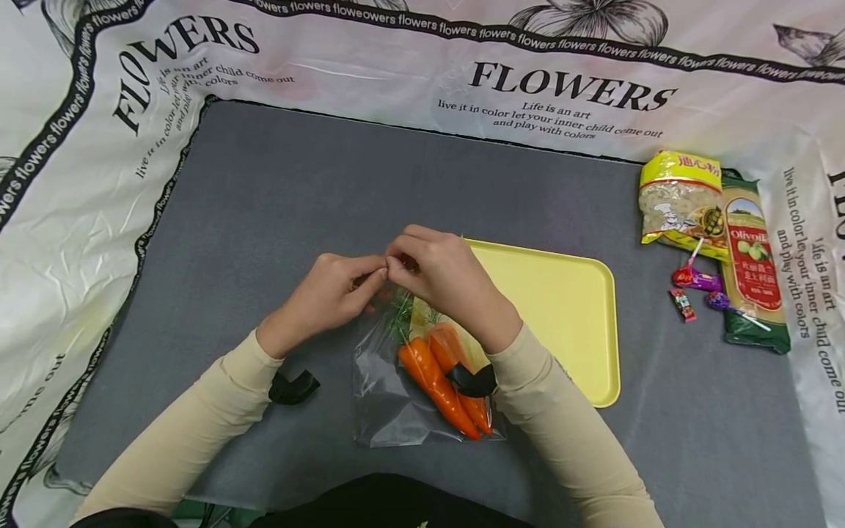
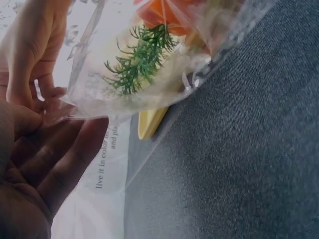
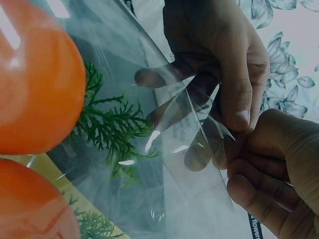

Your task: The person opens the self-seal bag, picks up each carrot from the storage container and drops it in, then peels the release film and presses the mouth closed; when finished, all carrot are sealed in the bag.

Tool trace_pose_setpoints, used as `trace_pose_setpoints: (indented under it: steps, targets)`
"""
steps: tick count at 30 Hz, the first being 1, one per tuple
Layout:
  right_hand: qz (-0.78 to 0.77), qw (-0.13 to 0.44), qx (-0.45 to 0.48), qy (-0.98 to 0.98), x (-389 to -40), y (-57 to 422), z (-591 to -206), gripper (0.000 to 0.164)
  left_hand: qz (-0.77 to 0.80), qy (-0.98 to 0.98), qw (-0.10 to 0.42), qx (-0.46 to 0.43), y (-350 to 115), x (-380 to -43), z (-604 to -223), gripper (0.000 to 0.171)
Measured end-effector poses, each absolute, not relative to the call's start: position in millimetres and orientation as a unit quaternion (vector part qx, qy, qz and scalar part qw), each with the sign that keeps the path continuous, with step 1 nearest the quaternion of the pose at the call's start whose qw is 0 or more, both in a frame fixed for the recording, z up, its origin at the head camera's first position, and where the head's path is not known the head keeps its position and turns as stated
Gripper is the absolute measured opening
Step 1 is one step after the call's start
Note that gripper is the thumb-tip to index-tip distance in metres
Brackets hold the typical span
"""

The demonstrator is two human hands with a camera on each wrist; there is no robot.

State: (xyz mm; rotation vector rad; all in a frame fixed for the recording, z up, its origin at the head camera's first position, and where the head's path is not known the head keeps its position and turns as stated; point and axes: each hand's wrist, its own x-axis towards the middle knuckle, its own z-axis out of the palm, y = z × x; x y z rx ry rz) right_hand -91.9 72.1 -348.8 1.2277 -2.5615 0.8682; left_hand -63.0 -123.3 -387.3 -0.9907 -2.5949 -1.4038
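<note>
A clear plastic bag [image 1: 383, 411] lies in front of the person, its bottom end toward the body. Inside are two orange carrots [image 1: 432, 378] with green leafy tops [image 3: 117, 119]. At the bag's upper edge, the left hand [image 1: 333, 290] pinches the film between thumb and index finger. Right against it, the right hand [image 1: 439, 268] also pinches the same edge, fingertips meeting the left ones. Through the film, the other left fingers [image 3: 199, 144] show behind the bag. The right forearm and a black wrist strap cover part of the carrots in the head view.
A yellow tray [image 1: 561, 315] lies right of the bag, partly under it. Farther right are a yellow-topped food packet [image 1: 680, 198], a green and tan OlivOil packet [image 1: 752, 264], lollipops [image 1: 686, 276] and a small wrapped candy [image 1: 683, 305]. A grey cloth [image 1: 297, 183] covers the table.
</note>
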Motion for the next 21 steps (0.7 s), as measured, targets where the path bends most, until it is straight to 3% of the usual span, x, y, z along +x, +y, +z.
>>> trace_pose_setpoints:
  steps: [21]
  targets:
    - [0.356,0.112,0.391,-0.841,-94.6,77.1,-356.0,0.008,-0.507,-0.822,-0.020,-0.258,-123.0,-64.2,-383.3,0.024]
